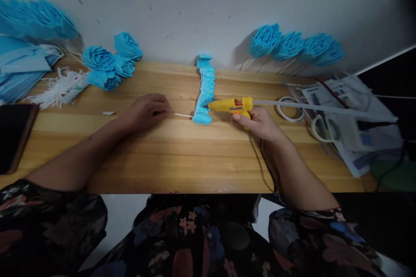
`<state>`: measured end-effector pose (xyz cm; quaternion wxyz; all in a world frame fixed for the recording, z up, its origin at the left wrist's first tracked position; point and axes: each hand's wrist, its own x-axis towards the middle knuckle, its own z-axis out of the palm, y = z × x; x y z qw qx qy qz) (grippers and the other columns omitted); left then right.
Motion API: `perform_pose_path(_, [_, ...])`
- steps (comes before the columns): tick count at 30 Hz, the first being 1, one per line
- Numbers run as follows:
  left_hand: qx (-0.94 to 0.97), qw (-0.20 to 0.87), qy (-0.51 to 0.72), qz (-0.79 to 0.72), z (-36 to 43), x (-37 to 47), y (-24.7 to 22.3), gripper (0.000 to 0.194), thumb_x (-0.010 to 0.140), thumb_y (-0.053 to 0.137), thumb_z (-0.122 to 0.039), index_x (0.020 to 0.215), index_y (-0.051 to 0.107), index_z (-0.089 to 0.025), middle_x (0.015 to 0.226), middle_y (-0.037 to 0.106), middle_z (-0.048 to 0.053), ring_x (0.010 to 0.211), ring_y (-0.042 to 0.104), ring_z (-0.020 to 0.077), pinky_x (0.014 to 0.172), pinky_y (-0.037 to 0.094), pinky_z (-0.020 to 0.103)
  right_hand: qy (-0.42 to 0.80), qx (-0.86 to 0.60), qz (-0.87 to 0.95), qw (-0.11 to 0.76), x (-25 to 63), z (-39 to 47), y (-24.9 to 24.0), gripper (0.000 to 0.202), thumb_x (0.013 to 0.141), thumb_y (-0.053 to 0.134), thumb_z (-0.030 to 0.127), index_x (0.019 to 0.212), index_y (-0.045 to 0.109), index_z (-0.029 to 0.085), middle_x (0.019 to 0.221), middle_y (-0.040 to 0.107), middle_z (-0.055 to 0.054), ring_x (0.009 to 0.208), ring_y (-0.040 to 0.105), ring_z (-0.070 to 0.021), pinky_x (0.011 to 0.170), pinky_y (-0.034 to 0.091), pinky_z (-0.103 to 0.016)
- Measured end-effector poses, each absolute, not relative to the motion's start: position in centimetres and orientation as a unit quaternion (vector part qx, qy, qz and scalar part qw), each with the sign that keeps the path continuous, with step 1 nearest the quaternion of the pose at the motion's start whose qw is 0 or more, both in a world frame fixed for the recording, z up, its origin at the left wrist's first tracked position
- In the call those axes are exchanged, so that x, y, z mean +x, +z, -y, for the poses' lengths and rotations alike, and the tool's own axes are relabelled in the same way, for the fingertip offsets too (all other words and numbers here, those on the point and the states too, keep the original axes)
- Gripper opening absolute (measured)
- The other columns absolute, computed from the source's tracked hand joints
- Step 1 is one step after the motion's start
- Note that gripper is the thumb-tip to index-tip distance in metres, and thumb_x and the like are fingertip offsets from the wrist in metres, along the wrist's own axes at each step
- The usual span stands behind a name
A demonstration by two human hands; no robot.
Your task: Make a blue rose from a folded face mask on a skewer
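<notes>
Fingers of the left hand (147, 111) are pinched together on a thin white stick (183, 115), while those of the right hand (258, 123) are wrapped round the grip of a yellow glue gun (227, 105). The ruffled blue strip (207, 84) lies on the wooden table (182, 160) between the hands, running away from the person toward the wall (201, 17). The stick's end meets the left side of the strip near its closest end; the nozzle is at the strip's right side, and whether it touches cannot be told.

The step looks like putting glue on the strip close to the stick. The next move seems to call for a steady stick, and a hot tip that stays off the pinching fingers.

Nearest the strip on the person's side, a broad stretch of wood reaches to the front edge, giving room to roll or turn. Beyond the strip's far end, the wall limits movement. Right of the strip, a long pale rod (325, 109) juts from the gun's back above a white ring (290, 109), and could catch; blue flowers (286, 47) stand farther back. Left of the strip, past the hand, are more blue flowers (99, 58).
</notes>
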<state>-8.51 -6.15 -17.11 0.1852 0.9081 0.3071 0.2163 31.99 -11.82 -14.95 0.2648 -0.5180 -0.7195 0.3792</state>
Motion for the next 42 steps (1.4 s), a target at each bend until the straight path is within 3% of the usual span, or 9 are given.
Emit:
perform_pose_path(10, [0.909, 0.204, 0.219, -0.292, 6.1, -8.5, -16.9, 0.028, 0.109, 0.059, -0.032, 0.097, 0.081, -0.02, 0.102, 0.079, 0.01, 0.091, 0.073, 0.0216, 0.084, 0.055, 0.032, 0.369, -0.51, 0.728, 0.272, 30.5, 12.0, -15.0, 0.057, 0.091, 0.069, 0.08, 0.076, 0.065, 0.025, 0.065, 0.05, 0.001, 0.06, 0.041, -0.0155, 0.058, 0.035, -0.033])
perform_pose_path(16, [0.909, 0.199, 0.242, -0.275, 5.9, -8.5, -17.3, 0.029, 0.11, 0.06, -0.032, 0.096, 0.082, -0.019, 0.099, 0.08, 0.009, 0.087, 0.072, 0.0212, 0.079, 0.055, 0.032, 0.347, -0.498, 0.743, 0.282, 30.3, 11.9, -15.0, 0.054, 0.093, 0.068, 0.076, 0.079, 0.068, 0.024, 0.07, 0.058, -0.001, 0.067, 0.052, -0.0187, 0.065, 0.044, -0.035])
perform_pose_path(28, [0.911, 0.19, 0.256, -0.259, 5.8, -8.5, -17.5, 0.028, 0.11, 0.061, -0.032, 0.096, 0.081, -0.019, 0.098, 0.078, 0.008, 0.086, 0.071, 0.0191, 0.079, 0.053, 0.028, 0.338, -0.492, 0.747, 0.295, 30.2, 11.9, -15.6, 0.05, 0.095, 0.069, 0.07, 0.088, 0.072, 0.021, 0.075, 0.062, -0.001, 0.065, 0.049, -0.0159, 0.062, 0.039, -0.031])
perform_pose_path(33, [0.912, 0.193, 0.246, -0.265, 5.8, -8.6, -17.3, 0.028, 0.11, 0.059, -0.031, 0.098, 0.081, -0.019, 0.1, 0.079, 0.008, 0.088, 0.071, 0.0199, 0.08, 0.054, 0.029, 0.33, -0.509, 0.741, 0.289, 30.5, 12.0, -16.0, 0.056, 0.095, 0.068, 0.075, 0.081, 0.07, 0.021, 0.071, 0.058, 0.0, 0.066, 0.048, -0.0159, 0.061, 0.037, -0.031])
perform_pose_path(42, [0.911, 0.19, 0.261, -0.255, 5.8, -8.4, -17.4, 0.026, 0.109, 0.061, -0.029, 0.097, 0.082, -0.019, 0.098, 0.079, 0.007, 0.085, 0.071, 0.0187, 0.076, 0.053, 0.028, 0.335, -0.525, 0.729, 0.285, 30.7, 12.1, -16.5, 0.051, 0.093, 0.072, 0.071, 0.087, 0.077, 0.021, 0.08, 0.069, -0.004, 0.073, 0.057, -0.0193, 0.068, 0.046, -0.034])
